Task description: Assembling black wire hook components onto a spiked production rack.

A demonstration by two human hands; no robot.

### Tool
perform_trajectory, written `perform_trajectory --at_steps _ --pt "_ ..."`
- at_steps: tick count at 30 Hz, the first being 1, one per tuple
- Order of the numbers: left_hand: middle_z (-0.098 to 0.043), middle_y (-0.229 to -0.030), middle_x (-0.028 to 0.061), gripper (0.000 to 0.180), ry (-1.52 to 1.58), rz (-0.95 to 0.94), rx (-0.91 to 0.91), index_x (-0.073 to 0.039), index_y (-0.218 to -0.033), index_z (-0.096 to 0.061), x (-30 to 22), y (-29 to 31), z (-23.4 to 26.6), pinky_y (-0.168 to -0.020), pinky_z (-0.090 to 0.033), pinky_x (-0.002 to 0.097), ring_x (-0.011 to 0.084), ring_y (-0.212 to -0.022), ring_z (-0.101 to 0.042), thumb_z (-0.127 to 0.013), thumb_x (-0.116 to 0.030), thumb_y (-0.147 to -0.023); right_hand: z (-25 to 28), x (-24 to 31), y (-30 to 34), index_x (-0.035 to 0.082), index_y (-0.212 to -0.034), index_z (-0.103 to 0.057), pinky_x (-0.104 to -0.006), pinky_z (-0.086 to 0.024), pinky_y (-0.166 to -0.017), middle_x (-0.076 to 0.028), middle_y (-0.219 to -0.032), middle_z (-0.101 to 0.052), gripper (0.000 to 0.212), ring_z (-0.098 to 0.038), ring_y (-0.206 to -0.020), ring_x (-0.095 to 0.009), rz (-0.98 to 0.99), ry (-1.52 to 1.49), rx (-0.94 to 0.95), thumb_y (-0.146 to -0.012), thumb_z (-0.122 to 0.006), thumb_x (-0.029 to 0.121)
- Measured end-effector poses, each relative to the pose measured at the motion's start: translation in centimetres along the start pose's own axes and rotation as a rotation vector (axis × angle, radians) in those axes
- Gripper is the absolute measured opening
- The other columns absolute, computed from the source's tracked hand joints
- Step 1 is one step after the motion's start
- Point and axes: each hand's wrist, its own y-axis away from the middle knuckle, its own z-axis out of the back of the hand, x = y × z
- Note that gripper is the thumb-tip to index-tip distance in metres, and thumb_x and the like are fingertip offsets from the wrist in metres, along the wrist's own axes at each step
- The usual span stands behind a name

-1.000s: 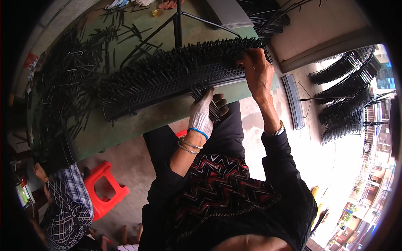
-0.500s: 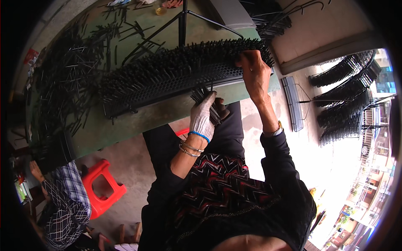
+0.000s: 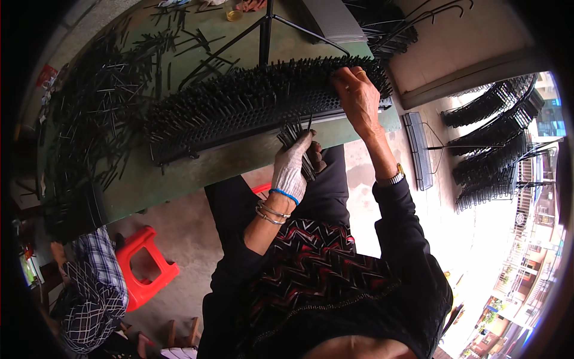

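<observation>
A long black perforated panel [image 3: 239, 128] lies across the table, its far part packed with upright black sticks [image 3: 239, 96] and several rows of holes bare along its near side. My left hand [image 3: 290, 164], in a pale glove with dark fingertips, is closed round a bundle of loose black sticks [image 3: 290, 133] just off the panel's near edge. One stick pokes up above the thumb. My right hand [image 3: 359, 99], bare with a ring, is pinched at the panel's right end, against the upright sticks. Whatever its fingertips hold is hidden among them.
Loose black sticks [image 3: 98, 113] are heaped on the green table's [image 3: 179, 179] left side. A black metal stand [image 3: 265, 36] rises behind the panel. A red stool [image 3: 143, 269] and a person in checked clothing [image 3: 92, 305] are at lower left. Black racks [image 3: 490, 143] stand to the right.
My right hand has turned a little and shifted slightly left at the panel. A stick now stands out at my left thumb; the left hand is otherwise almost in place.
</observation>
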Motion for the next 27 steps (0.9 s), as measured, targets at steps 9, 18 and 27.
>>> perform_trajectory --at_steps 9,18,27 --pt "-0.065 -0.077 0.0053 0.023 -0.105 0.007 0.012 -0.007 -0.109 -0.067 -0.5 0.9 -0.5 -0.051 -0.053 0.0300 0.0132 -0.060 -0.061 -0.063 -0.025 -0.094 -0.2 0.4 1.0 0.016 -0.104 -0.072 -0.0371 -0.049 -0.069 -0.007 -0.088 -0.061 0.018 -0.061 -0.084 -0.026 0.052 0.176 -0.012 -0.089 -0.066 0.020" --pt "-0.066 -0.077 0.0046 0.025 -0.287 -0.016 0.103 -0.007 -0.108 -0.068 -0.8 1.6 -0.3 -0.048 -0.052 0.0252 0.0113 -0.060 -0.062 -0.063 -0.026 -0.094 3.2 3.3 4.7 0.000 -0.108 -0.069 -0.0331 -0.049 -0.066 -0.013 -0.084 -0.066 0.022 -0.065 -0.075 -0.022 -0.163 -0.541 0.469 -0.092 -0.061 0.014" --pt "-0.069 -0.074 0.0045 0.023 -0.367 0.018 0.183 -0.006 -0.095 -0.070 -0.5 1.2 0.6 -0.043 -0.048 0.0243 0.0094 -0.053 -0.060 -0.066 -0.028 -0.091 3.6 1.8 4.5 -0.003 -0.101 -0.066 -0.0267 -0.051 -0.066 -0.006 -0.079 -0.065 0.019 -0.062 -0.072 -0.012 -0.353 -0.823 0.663 -0.093 -0.062 0.013"
